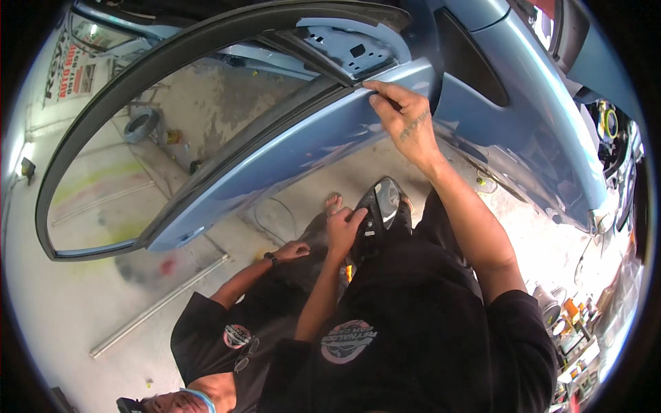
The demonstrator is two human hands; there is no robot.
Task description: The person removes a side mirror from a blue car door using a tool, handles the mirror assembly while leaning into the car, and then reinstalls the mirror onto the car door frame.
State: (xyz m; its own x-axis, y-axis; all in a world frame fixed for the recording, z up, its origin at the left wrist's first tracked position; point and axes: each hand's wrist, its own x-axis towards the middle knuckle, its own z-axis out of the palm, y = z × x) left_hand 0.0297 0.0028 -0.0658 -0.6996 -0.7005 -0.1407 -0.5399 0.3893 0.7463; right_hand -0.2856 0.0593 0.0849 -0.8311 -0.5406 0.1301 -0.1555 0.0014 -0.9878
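A blue car door (289, 148) with a black-framed window opening stands open before me. At its upper front corner, a bare mounting plate (354, 49) with several holes shows. My right hand (411, 124) is raised to the door; its index fingertip touches the black window trim strip (275, 118) just below that plate. The thumb rests apart from that finger, by the blue panel. Lower down, my left hand (343, 230) grips a black side mirror (389, 199) with a glossy face, close to my legs.
A person in a black shirt (265, 313) is close on my left, a watch-wearing hand (295, 251) near my left hand. The car's fender (551, 158) fills the right. A tyre (141, 124) lies beyond the window opening; a long pole (162, 305) lies left. Cluttered supplies (575, 320) stand lower right.
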